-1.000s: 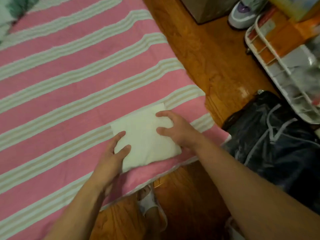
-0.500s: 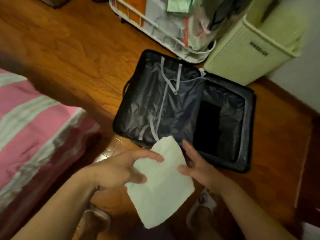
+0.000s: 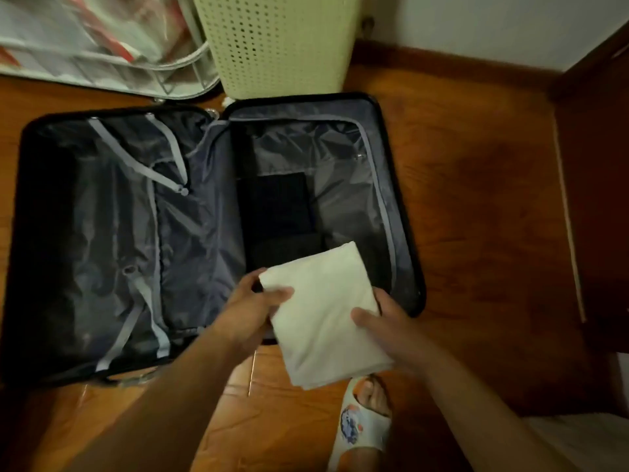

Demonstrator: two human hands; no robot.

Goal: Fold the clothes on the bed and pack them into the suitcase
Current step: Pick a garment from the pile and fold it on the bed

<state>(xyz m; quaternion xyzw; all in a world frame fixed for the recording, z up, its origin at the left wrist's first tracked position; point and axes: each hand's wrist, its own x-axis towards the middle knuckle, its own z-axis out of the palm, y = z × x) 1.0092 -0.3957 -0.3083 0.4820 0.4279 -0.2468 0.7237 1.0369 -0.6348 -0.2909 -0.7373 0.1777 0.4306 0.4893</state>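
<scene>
Folding looks finished for this piece: folded white garment (image 3: 323, 311) in a neat rectangle, held in the air, far end over the near corner of the suitcase's (image 3: 401, 206) right-hand half, near end hanging over the wooden floor (image 3: 476, 206). Not yet set down, so packing of this piece judged under way, not done. Just beyond the fingertips, a dark folded item (image 3: 275, 202) already lying in that same half, likely an earlier piece packed. Left-hand half of the case, past the left fingers, holding only its lining and grey straps (image 3: 136, 165). Bed out of view, so no telling how many clothes are left to fold.

Left hand (image 3: 248, 311) reaching in from the lower left, forearm slanted toward the case, thumb curled over the top of the garment's left edge, fingers (image 3: 250, 277) tucked beneath it: a firm pinch on the cloth. Right hand (image 3: 384, 321) coming from the lower right, thumb laid on top near the right edge, fingers wrapped under and around that edge: also gripping the cloth. Both wrists low, palms turned inward toward each other, garment stretched flat between them.

Beyond the case, well past the fingers, a pale perforated basket (image 3: 279, 42) and a white wire rack (image 3: 102, 46). Below the right wrist, a foot in a light slipper (image 3: 364, 420).
</scene>
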